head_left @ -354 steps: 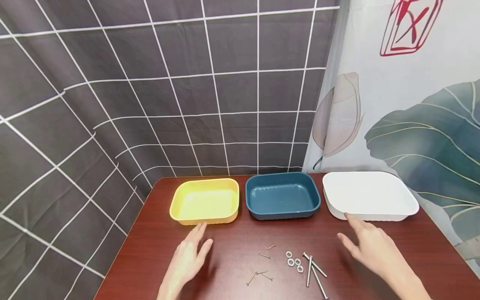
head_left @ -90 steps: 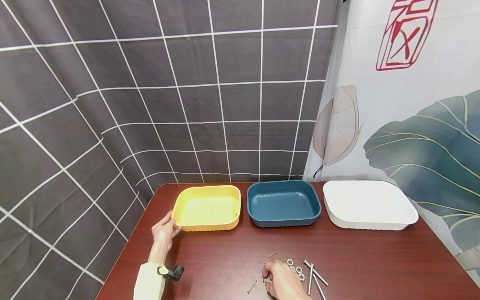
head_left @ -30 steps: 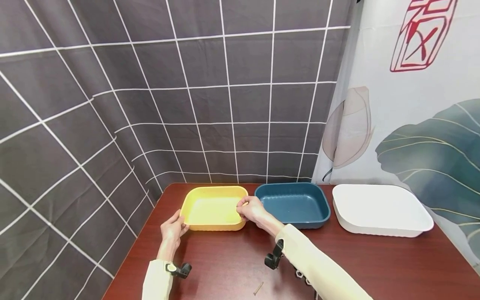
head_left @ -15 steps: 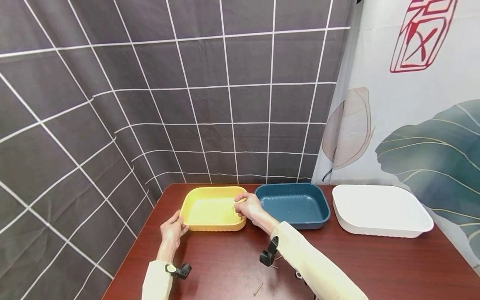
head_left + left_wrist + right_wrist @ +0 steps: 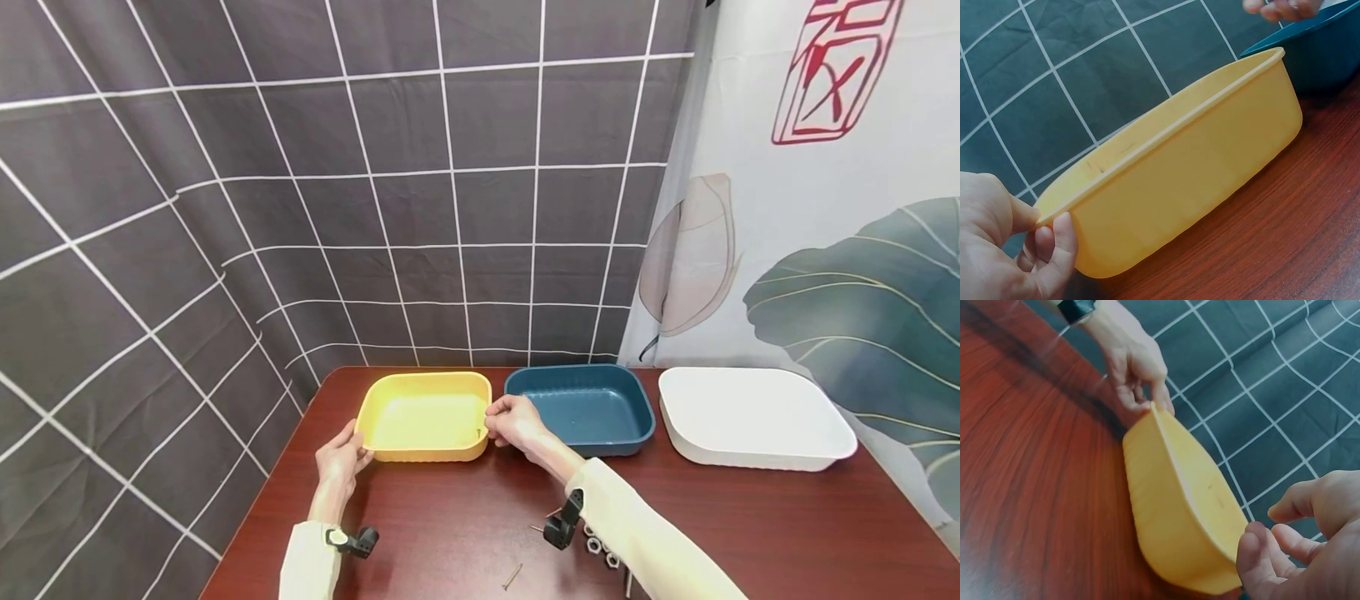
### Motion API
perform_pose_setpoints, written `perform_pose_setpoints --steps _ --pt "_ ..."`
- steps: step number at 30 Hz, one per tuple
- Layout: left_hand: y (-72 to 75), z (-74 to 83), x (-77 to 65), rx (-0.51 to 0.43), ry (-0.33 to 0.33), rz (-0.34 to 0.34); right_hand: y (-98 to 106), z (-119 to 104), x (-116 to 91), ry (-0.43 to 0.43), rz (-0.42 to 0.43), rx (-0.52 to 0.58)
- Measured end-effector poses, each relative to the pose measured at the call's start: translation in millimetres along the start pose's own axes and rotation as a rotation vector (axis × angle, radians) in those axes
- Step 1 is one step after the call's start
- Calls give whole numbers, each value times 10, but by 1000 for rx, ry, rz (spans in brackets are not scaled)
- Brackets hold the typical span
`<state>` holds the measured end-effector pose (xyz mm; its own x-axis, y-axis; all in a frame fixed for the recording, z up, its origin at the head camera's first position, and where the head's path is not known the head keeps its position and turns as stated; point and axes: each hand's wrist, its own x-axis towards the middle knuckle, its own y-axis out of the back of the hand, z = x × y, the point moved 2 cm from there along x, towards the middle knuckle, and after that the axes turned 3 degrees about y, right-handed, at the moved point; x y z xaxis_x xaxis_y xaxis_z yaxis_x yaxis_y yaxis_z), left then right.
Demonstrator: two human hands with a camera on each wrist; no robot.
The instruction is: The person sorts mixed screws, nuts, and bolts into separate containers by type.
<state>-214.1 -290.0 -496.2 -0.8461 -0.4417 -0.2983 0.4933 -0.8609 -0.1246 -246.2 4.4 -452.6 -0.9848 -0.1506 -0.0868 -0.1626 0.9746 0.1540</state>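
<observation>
The right sleeve (image 5: pixel 637 533) partly hides the nuts (image 5: pixel 594 546) and a bolt (image 5: pixel 628 582) toward the front edge of the tabletop (image 5: pixel 427 533), itself cut off. A small screw (image 5: pixel 478 432) inside the yellow tray (image 5: pixel 423 456) is hard to make out. The tray occupies the tabletop's back left area; the left grip (image 5: pixel 341 458) pinches its left rim. The right grip (image 5: pixel 516 422), fingers loosely bent around nothing visible, lies beside its right wall; contact cannot be told.

The shallow yellow tray (image 5: pixel 423 456) sits flat on the counter (image 5: pixel 435 533), left hand (image 5: pixel 341 462) pinching its rim; a tiny screw (image 5: pixel 478 432) shows inside, near the right hand (image 5: pixel 517 423).
</observation>
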Motion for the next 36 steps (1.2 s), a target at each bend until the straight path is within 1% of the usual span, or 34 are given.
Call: perform_pose_setpoints --steps 4,6,11,13,15,20,23,25,30,33,36 --pt "19 8 -21 8 -4 2 51 90 -105 8 -16 -21" --pt "23 8 -26 8 -2 -1 79 109 -173 22 -21 -49" --pt "27 9 -20 -6 -3 -3 152 65 -335 99 -32 -132" --pt "29 10 -16 -11 -3 -2 173 45 -392 125 -41 -148" --pt "31 11 -16 -13 0 -5 185 47 -454 131 -59 -137" --pt "29 6 -4 -8 11 -14 190 121 -637 99 -134 -75" --pt "20 7 10 -10 18 -15 193 169 -729 94 -167 -79" --pt "14 7 20 -10 24 -20 210 189 -772 102 -166 -106" --pt "-2 10 22 -5 32 -16 296 255 -849 127 -128 -203" --pt "-5 10 16 -12 26 -7 353 321 -894 116 -125 -235" --pt "0 1 17 -20 20 -2 397 388 -929 101 -126 -244"
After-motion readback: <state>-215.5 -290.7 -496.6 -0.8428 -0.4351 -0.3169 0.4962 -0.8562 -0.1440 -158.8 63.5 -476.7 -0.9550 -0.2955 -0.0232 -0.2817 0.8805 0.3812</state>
